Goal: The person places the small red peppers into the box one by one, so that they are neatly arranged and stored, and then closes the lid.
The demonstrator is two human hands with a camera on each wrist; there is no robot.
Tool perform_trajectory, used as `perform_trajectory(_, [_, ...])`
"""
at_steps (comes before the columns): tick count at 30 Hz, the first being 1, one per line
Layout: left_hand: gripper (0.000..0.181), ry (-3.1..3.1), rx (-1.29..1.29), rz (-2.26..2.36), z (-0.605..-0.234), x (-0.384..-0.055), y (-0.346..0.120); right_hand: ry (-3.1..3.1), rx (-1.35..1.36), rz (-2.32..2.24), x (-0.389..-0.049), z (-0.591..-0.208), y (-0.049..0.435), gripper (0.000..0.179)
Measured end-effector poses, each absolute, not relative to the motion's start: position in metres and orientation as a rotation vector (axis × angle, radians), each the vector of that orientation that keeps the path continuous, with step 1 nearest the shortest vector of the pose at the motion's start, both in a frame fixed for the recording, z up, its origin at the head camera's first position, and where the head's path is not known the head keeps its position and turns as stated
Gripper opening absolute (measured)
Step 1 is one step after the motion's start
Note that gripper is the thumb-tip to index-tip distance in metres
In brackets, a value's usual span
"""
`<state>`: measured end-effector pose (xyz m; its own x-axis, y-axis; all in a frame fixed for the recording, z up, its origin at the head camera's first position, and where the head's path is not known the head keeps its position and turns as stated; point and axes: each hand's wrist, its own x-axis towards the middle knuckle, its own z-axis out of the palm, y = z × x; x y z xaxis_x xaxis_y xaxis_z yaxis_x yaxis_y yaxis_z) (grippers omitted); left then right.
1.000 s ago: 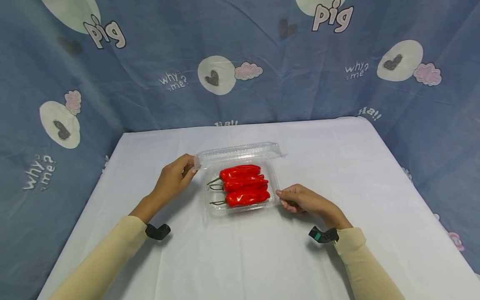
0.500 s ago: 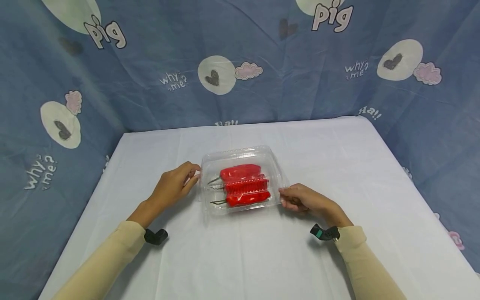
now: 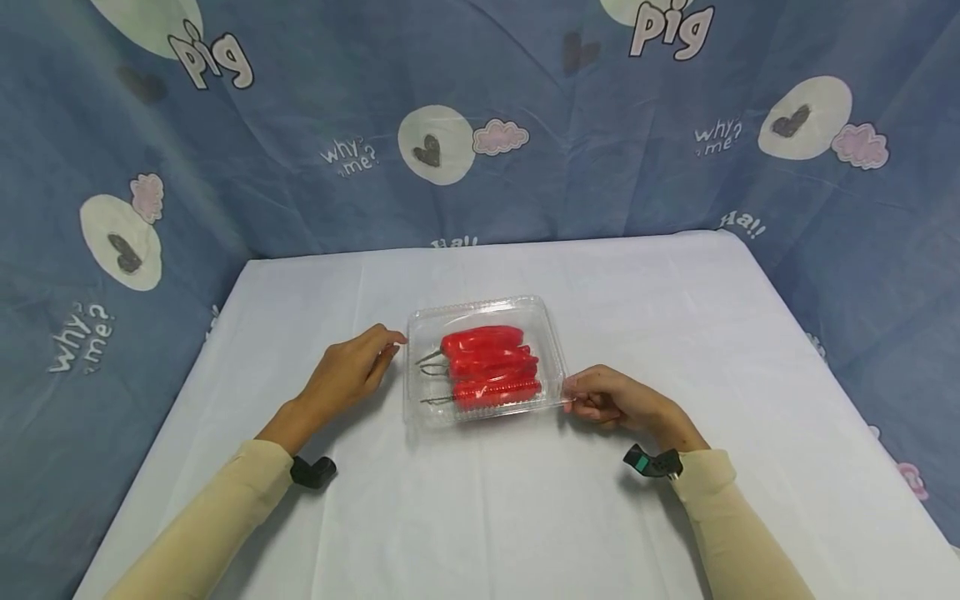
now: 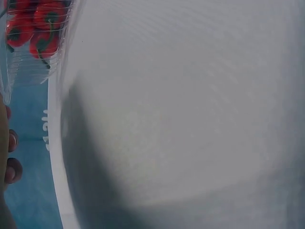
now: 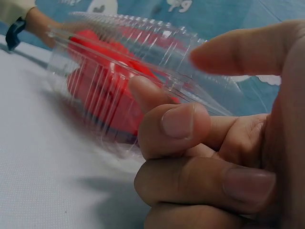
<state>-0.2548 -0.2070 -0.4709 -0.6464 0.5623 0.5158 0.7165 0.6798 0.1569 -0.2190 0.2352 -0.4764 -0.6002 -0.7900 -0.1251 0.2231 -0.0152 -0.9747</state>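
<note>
A clear plastic clamshell container (image 3: pixel 429 323) holds several red peppers (image 3: pixel 491 363), which show through its lid. The lid lies low over the peppers at a slant, and a gap between it and the base shows in the right wrist view. At the container's left edge my left hand (image 3: pixel 352 367) pinches the rim with thumb and index finger. My right hand (image 3: pixel 618 396) holds the near right corner, thumb above the rim and index finger (image 5: pixel 147 93) against the base, other fingers curled. In the left wrist view, the peppers (image 4: pixel 45 43) appear at the top left and most of my hand is cut off.
A white cloth covers the table (image 3: pixel 480 508) beneath the container. Behind and beside it hangs a blue printed curtain (image 3: pixel 300 100). Both forearms wear cream sleeves, with a black wrist camera (image 3: pixel 313 472) at the left cuff and another camera (image 3: pixel 652 461) at the right.
The lid has swung down from standing raised at the back to lying over the peppers. My left hand has moved slightly toward me with it. The right hand has stayed at the near right corner.
</note>
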Motion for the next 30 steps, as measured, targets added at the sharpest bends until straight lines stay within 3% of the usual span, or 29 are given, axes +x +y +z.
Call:
perform_trajectory(11, [0.020, -2.512, -0.898, -0.607, -0.467, -0.244, -0.204, 1.592, -0.548, -1.640, -0.219, -0.475, 0.234, 0.030])
perform_trajectory(17, [0.021, -2.619, -0.629, -0.806, -0.461, -0.225, -0.194, 1.623, -0.555, -1.630, -0.220, -0.476, 0.233, 0.028])
perform_trajectory(25, [0.052, -2.905, -0.142, -1.330, -0.447, -0.187, -0.180, 1.670, -0.608, -1.596, -0.219, -0.475, 0.232, 0.036])
perform_trajectory(30, [0.061, -2.979, -0.070, -1.709, -0.446, -0.164, -0.171, 1.682, -0.622, -1.582, -0.218, -0.474, 0.233, 0.037])
